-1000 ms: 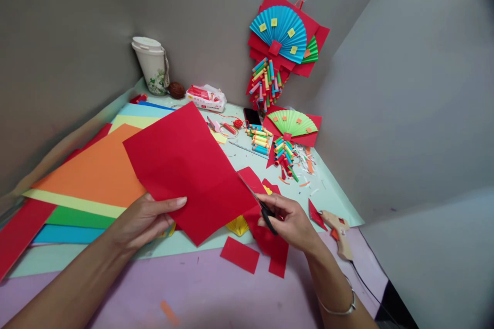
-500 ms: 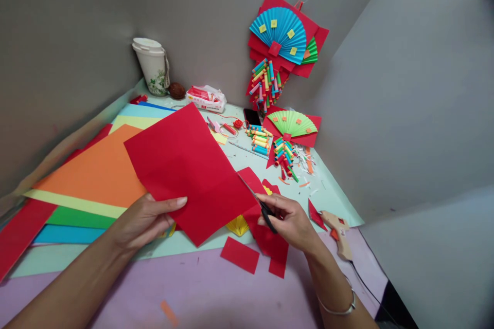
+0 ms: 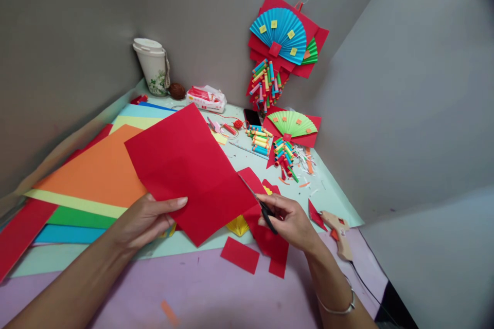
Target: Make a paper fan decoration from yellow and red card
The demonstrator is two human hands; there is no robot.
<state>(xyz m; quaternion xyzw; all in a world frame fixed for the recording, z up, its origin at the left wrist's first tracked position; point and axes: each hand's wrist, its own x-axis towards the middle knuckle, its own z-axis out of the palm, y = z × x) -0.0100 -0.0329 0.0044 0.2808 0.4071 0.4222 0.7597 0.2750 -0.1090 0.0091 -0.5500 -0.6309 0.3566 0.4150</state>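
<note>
A large sheet of red paper (image 3: 189,164) is tilted above the table, its lower left edge pinched between the thumb and fingers of my left hand (image 3: 148,218). My right hand (image 3: 285,221) grips the black handles of a pair of scissors (image 3: 267,213), whose blades point up and left along the right edge of the sheet. Whether the blades are cutting into the paper is hard to tell. Beneath lie red cut pieces (image 3: 240,255) and a yellow folded fan (image 3: 238,225), partly hidden by the sheet.
Coloured paper sheets (image 3: 92,175) are stacked at the left. Behind stand a white cup (image 3: 152,67) and a tissue pack (image 3: 206,98). A glue gun (image 3: 339,234) lies right, its cord trailing. A red decoration with a blue fan (image 3: 281,36) hangs at the back; a green fan (image 3: 292,123) lies below.
</note>
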